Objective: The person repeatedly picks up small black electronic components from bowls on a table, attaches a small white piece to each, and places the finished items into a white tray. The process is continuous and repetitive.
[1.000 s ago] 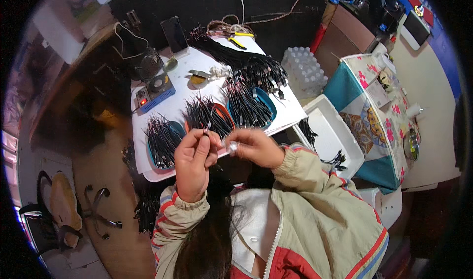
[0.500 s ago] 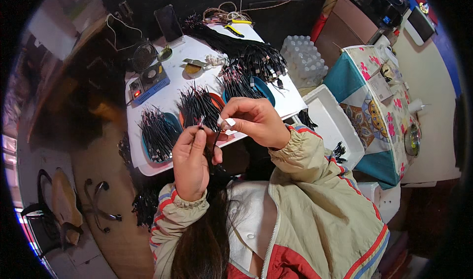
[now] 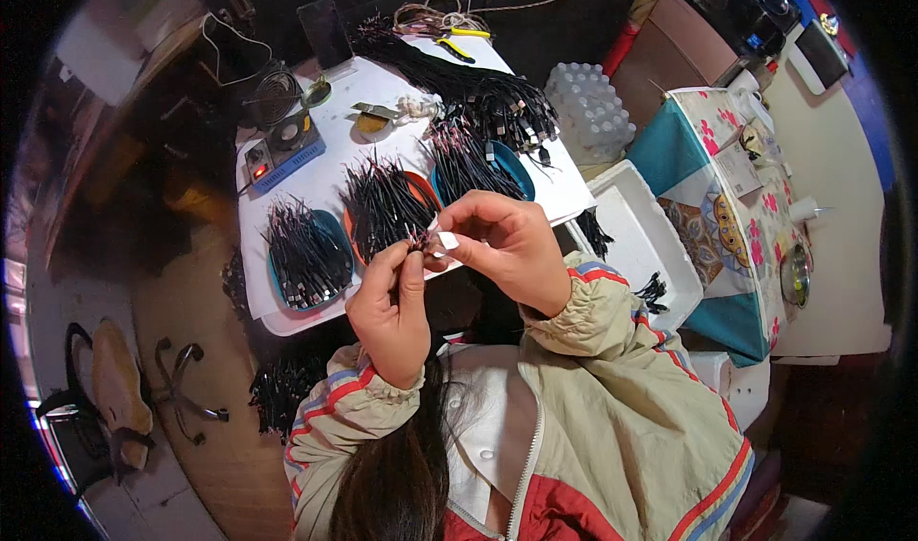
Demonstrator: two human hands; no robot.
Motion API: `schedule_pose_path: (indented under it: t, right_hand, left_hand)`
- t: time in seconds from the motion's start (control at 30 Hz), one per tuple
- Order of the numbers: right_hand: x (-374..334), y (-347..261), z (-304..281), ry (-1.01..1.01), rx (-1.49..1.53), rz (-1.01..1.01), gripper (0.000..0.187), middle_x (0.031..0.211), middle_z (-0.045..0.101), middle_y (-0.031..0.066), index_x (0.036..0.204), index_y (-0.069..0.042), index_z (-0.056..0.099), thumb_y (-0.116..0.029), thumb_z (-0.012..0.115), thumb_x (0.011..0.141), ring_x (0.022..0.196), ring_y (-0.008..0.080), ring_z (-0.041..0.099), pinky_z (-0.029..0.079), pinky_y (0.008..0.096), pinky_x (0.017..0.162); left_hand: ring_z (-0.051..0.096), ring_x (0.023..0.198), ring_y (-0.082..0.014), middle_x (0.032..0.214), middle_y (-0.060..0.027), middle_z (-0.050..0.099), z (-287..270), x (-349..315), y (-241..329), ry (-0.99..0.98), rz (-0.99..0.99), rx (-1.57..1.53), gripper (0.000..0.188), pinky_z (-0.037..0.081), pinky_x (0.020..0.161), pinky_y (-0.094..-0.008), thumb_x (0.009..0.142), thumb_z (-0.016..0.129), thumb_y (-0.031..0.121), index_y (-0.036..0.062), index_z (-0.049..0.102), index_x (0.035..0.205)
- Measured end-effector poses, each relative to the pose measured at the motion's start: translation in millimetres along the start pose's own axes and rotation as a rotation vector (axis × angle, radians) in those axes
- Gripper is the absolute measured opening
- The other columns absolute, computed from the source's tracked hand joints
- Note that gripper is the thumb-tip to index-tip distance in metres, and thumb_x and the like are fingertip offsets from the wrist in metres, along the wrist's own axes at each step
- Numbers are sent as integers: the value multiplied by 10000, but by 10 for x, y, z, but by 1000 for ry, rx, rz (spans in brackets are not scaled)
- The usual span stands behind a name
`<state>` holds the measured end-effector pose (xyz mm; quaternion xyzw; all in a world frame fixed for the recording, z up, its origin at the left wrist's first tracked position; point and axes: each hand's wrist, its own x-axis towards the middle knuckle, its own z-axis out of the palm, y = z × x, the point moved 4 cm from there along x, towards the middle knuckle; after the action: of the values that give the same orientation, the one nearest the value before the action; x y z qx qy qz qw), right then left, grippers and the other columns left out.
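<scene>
My left hand pinches a thin black cable close to its end, where fine reddish wires show. My right hand meets it there, thumb and forefinger pressed together. A small white piece shows at the right thumb tip; whether it is held or wrapped on the thumb is unclear. Just beyond my hands, bundles of short black cables stand in an orange bowl, a blue bowl at the right and a teal bowl at the left.
On the white table stand a blue soldering station, a phone, yellow-handled pliers and a pile of long black cables. A white foam box and a flower-patterned cloth lie to the right.
My hands have come together: the left has moved right and slightly up to the right fingertips, bringing the cable end against them. The view has shifted slightly.
</scene>
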<state>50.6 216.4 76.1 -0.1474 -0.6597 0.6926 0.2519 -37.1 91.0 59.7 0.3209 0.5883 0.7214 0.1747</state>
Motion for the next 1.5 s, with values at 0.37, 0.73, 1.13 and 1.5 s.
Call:
schedule_pose_path:
  t: [0.37,0.73,1.13,1.5]
  right_hand:
    - [6,106,104,-9,228,-115,110,832,643,38,960,40,633,-46,648,893,713,65,589,473,210,590]
    - [-43,248,138,-45,508,18,135,941,654,74,1001,36,619,-37,653,893,834,114,612,507,251,743]
    - [-9,208,155,-107,596,106,140,868,641,75,1008,42,600,-51,631,909,710,127,603,499,252,656]
    - [-13,226,172,-213,745,214,157,911,631,90,1048,11,561,-72,597,919,711,172,615,504,289,653]
  left_hand:
    - [479,583,-42,800,-64,654,21,-17,-95,-40,-226,-394,165,344,502,-183,960,570,65,-39,614,1080]
    - [580,721,-75,923,-109,666,3,-59,-65,-24,-160,-380,195,395,541,-175,975,546,73,-54,581,1119]
    - [571,696,-88,886,-98,655,36,-75,-90,-64,-174,-441,206,397,542,-168,975,553,90,-48,583,1124]
    - [600,746,-125,920,-102,653,-14,-83,-100,-130,-200,-480,222,456,593,-186,963,568,78,-40,586,1150]
